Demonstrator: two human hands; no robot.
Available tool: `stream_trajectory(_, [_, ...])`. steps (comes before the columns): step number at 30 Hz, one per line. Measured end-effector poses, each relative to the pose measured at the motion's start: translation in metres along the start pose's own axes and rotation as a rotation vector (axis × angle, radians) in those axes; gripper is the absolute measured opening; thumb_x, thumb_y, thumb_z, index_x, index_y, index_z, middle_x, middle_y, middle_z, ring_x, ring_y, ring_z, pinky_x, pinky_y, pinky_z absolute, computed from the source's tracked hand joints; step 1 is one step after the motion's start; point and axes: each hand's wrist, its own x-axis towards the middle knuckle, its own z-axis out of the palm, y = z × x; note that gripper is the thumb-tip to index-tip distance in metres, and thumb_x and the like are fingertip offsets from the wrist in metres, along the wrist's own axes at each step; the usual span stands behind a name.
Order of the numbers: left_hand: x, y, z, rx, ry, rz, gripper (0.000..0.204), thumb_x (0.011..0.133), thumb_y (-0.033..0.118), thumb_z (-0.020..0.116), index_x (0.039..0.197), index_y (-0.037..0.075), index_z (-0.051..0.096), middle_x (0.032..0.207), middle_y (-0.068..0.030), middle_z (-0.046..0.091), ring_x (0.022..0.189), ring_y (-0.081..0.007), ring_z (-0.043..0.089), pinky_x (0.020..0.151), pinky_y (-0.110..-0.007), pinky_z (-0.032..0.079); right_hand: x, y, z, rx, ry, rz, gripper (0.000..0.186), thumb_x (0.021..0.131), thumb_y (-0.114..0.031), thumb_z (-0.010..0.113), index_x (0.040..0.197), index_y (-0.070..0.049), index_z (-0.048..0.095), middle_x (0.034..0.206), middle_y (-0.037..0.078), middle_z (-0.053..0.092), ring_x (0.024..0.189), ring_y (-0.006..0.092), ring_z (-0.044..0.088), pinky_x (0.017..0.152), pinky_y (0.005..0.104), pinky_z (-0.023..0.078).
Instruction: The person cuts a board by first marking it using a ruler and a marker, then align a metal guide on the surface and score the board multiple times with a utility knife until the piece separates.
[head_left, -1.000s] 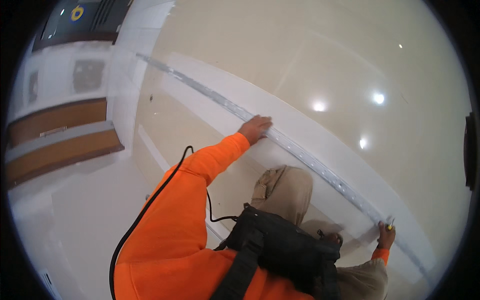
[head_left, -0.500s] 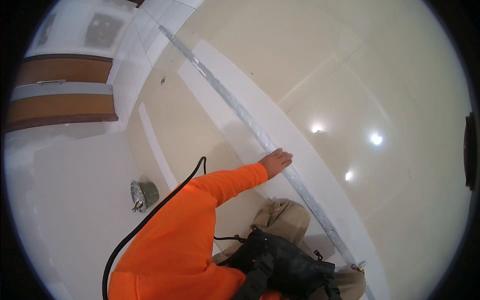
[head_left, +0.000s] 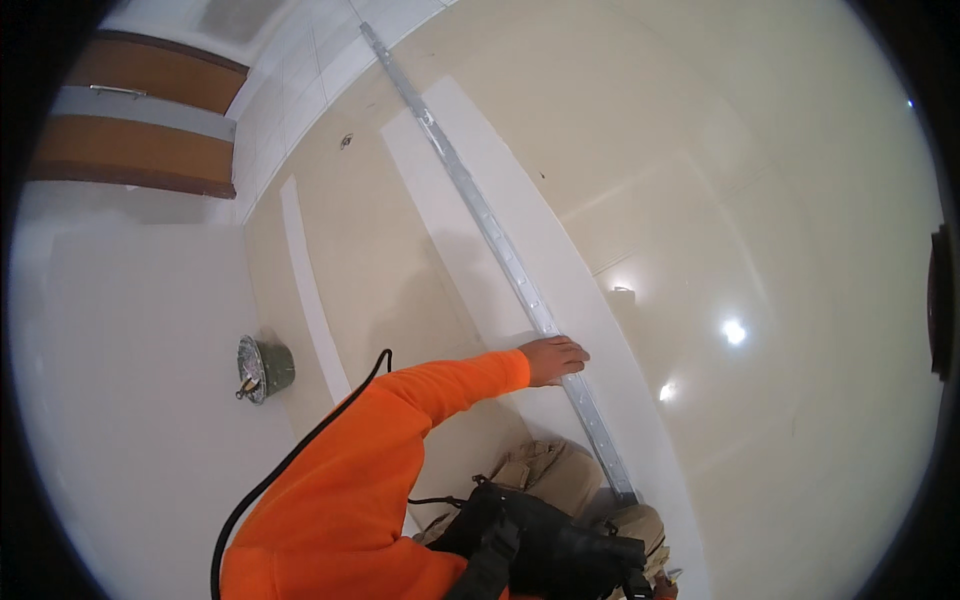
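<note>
A black pouch (head_left: 545, 545) hung at the person's waist above tan trousers (head_left: 545, 470). A black cable (head_left: 290, 465) ran along the orange sleeve (head_left: 400, 450). The left hand (head_left: 553, 358) lay palm-down on a long metal rail (head_left: 480, 215), fingers bent over its edge, pressing rather than gripping. The rail lay lengthwise on a white strip (head_left: 560, 250) on the glossy floor (head_left: 760, 200). The right hand was out of sight. A small bucket (head_left: 265, 367) stood to the left. Brown doors (head_left: 140, 120) lay beyond.

Grey bucket (head_left: 265, 368) on white sheet (head_left: 130, 400); wooden doors (head_left: 130, 150).
</note>
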Motion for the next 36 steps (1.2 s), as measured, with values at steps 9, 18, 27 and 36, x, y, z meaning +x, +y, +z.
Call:
stream_trajectory(9, [-0.026,-0.089,-0.035,-0.047,0.844,-1.179,0.071,0.078,0.038,0.072,0.137,0.006,0.047,0.147,-0.0147,0.039,0.143,-0.0336,0.026,0.119,-0.054,0.011,0.004,-0.056,0.026,-0.067,0.02,0.001,0.044,0.087,-0.031,0.066,0.117,-0.003,0.049,0.083,0.015,0.055,0.065,0.028,0.052,0.056,0.0423,0.045])
stream_trajectory(18, [-0.022,-0.127,-0.042,-0.16,1.012,-1.43,0.086,0.076,0.041,0.074,0.143,0.001,0.038,0.153,-0.0189,0.028,0.146,-0.0343,0.017,0.12,-0.053,0.003,-0.01,-0.139,0.051,-0.168,0.038,-0.025,0.052,0.087,-0.03,0.069,0.122,0.001,0.047,0.095,0.018,0.057,0.082,0.029,0.057,0.071,0.0412,0.047])
stream_trajectory(27, [-0.026,-0.129,-0.056,-0.217,0.962,-1.432,0.088,0.072,0.037,0.073,0.142,-0.004,0.037,0.153,-0.0215,0.024,0.147,-0.0379,0.013,0.119,-0.057,0.001,-0.013,-0.248,0.056,-0.39,0.186,-0.295,0.06,0.086,-0.029,0.071,0.127,0.004,0.044,0.107,0.02,0.06,0.099,0.0301,0.061,0.086,0.04,0.05])
stream_trajectory(36, [-0.031,-0.136,-0.061,-0.248,0.89,-1.463,0.091,0.07,0.036,0.071,0.143,-0.002,0.033,0.152,-0.0213,0.023,0.147,-0.0392,0.011,0.119,-0.058,0.0,-0.107,-0.575,0.278,-0.307,-0.012,-1.163,0.047,0.083,-0.009,0.063,0.127,0.002,0.049,0.109,0.014,0.06,0.099,0.0262,0.06,0.089,0.0357,0.048])
